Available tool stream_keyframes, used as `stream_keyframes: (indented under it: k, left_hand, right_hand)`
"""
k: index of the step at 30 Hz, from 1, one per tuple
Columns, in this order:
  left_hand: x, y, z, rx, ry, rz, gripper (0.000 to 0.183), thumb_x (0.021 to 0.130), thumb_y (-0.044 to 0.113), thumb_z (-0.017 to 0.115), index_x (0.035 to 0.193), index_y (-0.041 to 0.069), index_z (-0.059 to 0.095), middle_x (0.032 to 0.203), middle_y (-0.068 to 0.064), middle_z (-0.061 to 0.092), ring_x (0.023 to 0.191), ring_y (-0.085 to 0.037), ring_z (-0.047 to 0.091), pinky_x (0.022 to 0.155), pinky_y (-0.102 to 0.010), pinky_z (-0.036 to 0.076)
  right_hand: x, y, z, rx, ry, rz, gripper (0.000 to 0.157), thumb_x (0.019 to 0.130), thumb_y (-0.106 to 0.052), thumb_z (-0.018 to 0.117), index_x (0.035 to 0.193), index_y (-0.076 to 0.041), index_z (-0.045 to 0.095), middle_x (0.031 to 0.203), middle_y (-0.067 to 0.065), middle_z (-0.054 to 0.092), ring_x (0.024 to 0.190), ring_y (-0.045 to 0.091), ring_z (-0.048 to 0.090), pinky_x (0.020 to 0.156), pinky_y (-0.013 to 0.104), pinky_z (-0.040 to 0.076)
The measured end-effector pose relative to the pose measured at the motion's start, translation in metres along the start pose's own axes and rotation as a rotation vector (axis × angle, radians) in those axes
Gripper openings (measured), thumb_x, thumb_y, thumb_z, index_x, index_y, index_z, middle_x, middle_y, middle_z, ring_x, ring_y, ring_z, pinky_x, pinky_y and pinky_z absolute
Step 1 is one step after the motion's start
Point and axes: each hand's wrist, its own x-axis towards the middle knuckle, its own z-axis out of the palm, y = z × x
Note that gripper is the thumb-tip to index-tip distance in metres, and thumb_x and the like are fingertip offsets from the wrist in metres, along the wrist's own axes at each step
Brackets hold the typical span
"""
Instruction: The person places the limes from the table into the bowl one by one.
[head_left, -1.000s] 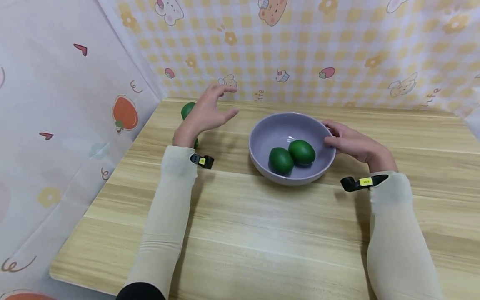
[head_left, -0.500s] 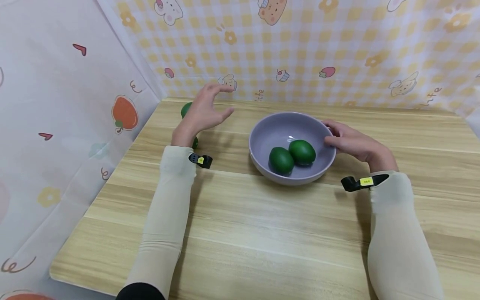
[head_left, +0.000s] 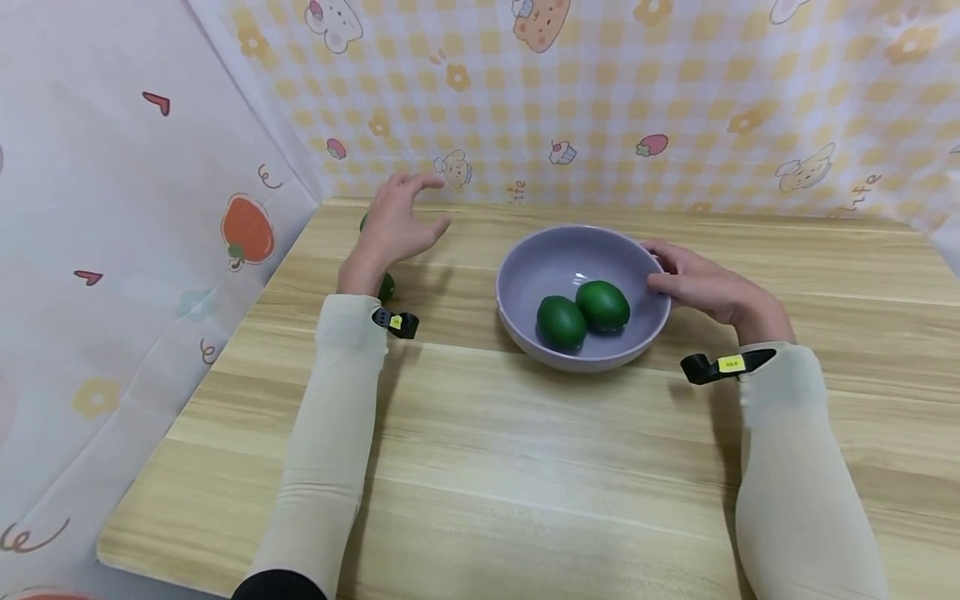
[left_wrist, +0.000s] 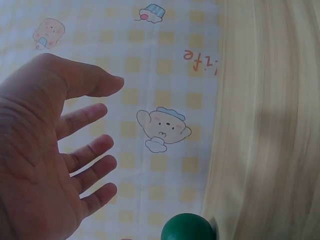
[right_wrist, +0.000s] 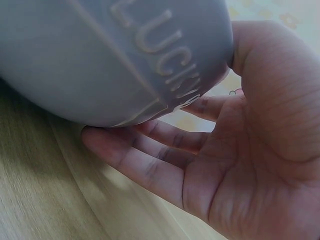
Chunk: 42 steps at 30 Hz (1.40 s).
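My right hand (head_left: 701, 287) grips the side of a lilac bowl (head_left: 536, 267), thumb near the rim. In the right wrist view the fingers reach under the curved wall, which bears raised letters. Inside the bowl lie two dark green limes, the left one (head_left: 561, 322) against the right one (head_left: 603, 305). Over the table's far left my left hand (head_left: 393, 221) is held with fingers spread and thumb apart, holding nothing. It largely hides two more limes, a near one (head_left: 386, 288) by the wrist and a far one (head_left: 363, 222). The left wrist view shows one green lime (left_wrist: 187, 228) at its bottom edge.
The wooden table (head_left: 480, 467) ends on the left in a slanting edge. A yellow checked cloth (head_left: 600, 100) hangs along its back, and a white printed cloth (head_left: 150, 208) hangs at the left. Both wrists carry small black cameras.
My left hand has drifted left, away from the bowl, and now covers more of the far lime. The right hand and the bowl have stayed in place.
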Motion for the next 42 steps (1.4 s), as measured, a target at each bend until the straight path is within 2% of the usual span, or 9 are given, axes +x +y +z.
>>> stream_keyframes:
  k: [13,20,30,42]
  left_hand:
    - [0.001,-0.012,-0.005,0.029,0.031,-0.049,0.059,0.099,0.034,0.071,0.154,0.019,0.054,0.165,-0.018,0.040,0.151,-0.041,0.036,0.123,-0.058,0.034]
    - [0.003,-0.019,-0.008,0.044,0.032,-0.086,0.062,0.099,0.036,0.070,0.156,0.020,0.051,0.168,-0.015,0.038,0.154,-0.040,0.033,0.127,-0.059,0.027]
    - [0.002,-0.036,-0.009,0.080,0.050,-0.108,0.061,0.099,0.034,0.068,0.155,0.017,0.052,0.167,-0.017,0.036,0.153,-0.044,0.032,0.124,-0.064,0.025]
    - [0.003,-0.047,-0.010,0.102,-0.005,-0.150,0.062,0.101,0.033,0.065,0.159,0.016,0.047,0.168,-0.020,0.033,0.153,-0.047,0.031,0.121,-0.068,0.026]
  right_hand:
    - [-0.002,0.000,0.001,0.017,0.006,-0.001,0.056,0.110,-0.012,0.044,0.163,-0.007,0.030,0.158,0.023,0.043,0.130,0.034,0.054,0.090,0.025,0.059]
    - [-0.004,0.002,0.001,0.029,0.020,-0.005,0.052,0.109,-0.010,0.045,0.159,-0.004,0.035,0.153,0.023,0.045,0.123,0.027,0.058,0.089,0.024,0.060]
    - [-0.002,0.001,0.002,0.024,0.012,-0.002,0.054,0.109,-0.011,0.046,0.161,-0.006,0.034,0.154,0.022,0.044,0.130,0.032,0.053,0.091,0.021,0.058]
    - [-0.002,0.003,0.002,0.027,0.011,-0.008,0.053,0.108,-0.011,0.047,0.160,-0.006,0.036,0.154,0.022,0.046,0.128,0.031,0.055,0.091,0.022,0.058]
